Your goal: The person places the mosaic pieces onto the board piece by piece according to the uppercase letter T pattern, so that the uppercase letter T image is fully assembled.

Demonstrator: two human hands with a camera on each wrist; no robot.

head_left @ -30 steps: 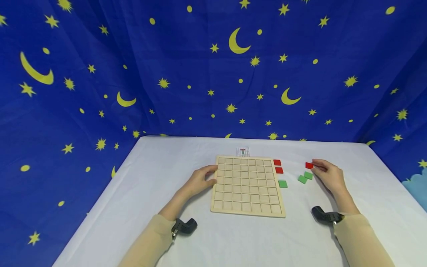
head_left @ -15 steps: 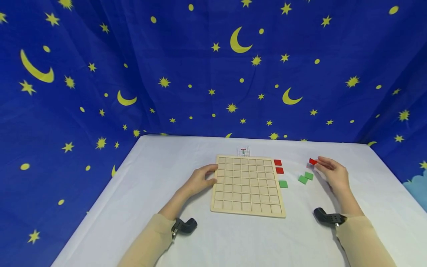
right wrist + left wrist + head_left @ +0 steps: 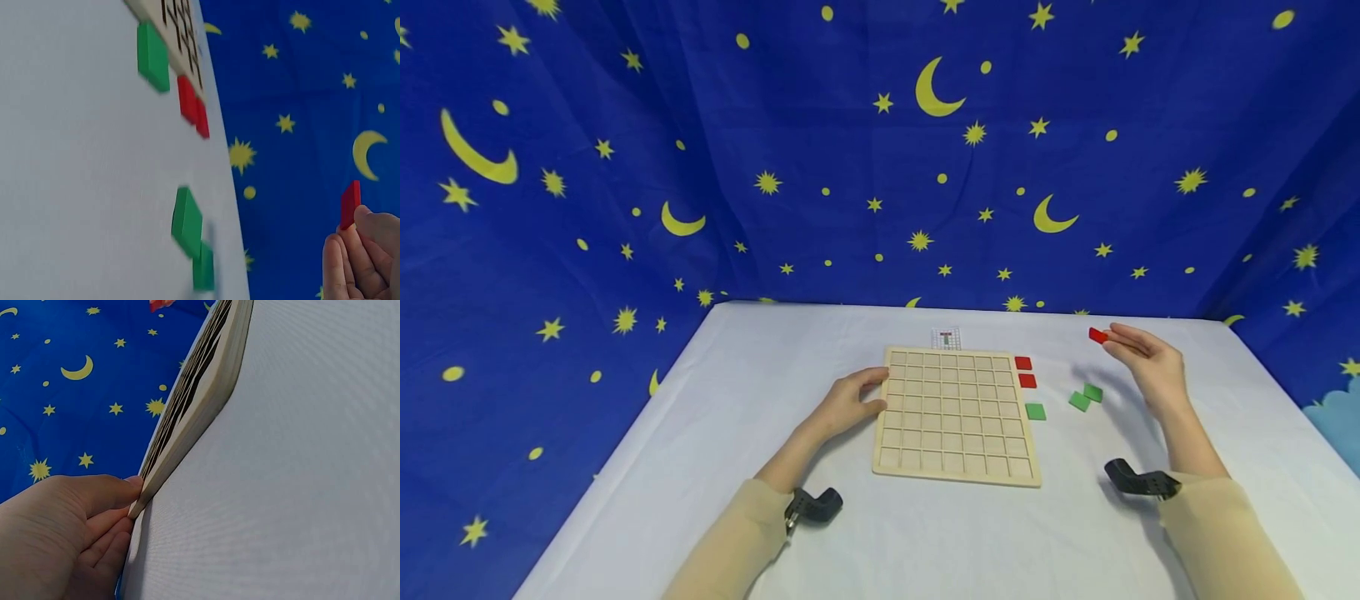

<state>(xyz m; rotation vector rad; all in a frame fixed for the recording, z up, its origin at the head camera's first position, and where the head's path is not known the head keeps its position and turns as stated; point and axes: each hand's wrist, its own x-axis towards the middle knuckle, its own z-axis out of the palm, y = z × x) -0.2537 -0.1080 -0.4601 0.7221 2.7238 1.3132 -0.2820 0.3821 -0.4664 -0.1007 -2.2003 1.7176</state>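
Note:
In the head view, a pale wooden grid board (image 3: 957,479) lies on the white table. My left hand (image 3: 844,406) rests at its left edge, index finger and thumb spread apart along the rim; the left wrist view shows the thumb (image 3: 106,494) touching that rim. Raised above the table to the right, my right hand (image 3: 1152,367) pinches a red square tile (image 3: 350,205) between thumb and fingertips. Below it lie two green tiles (image 3: 1079,402), touching each other. Two red tiles (image 3: 1027,381) and one green tile (image 3: 1036,412) lie along the board's right edge.
A small printed pattern card (image 3: 947,338) with red and green squares lies behind the board. A blue cloth (image 3: 880,150) with yellow stars and moons hangs beyond the table. Black camera mounts (image 3: 822,506) sit at both wrists.
My right hand has lifted the red tile off the table, up and away from the green tiles. The left hand and the board stay in place.

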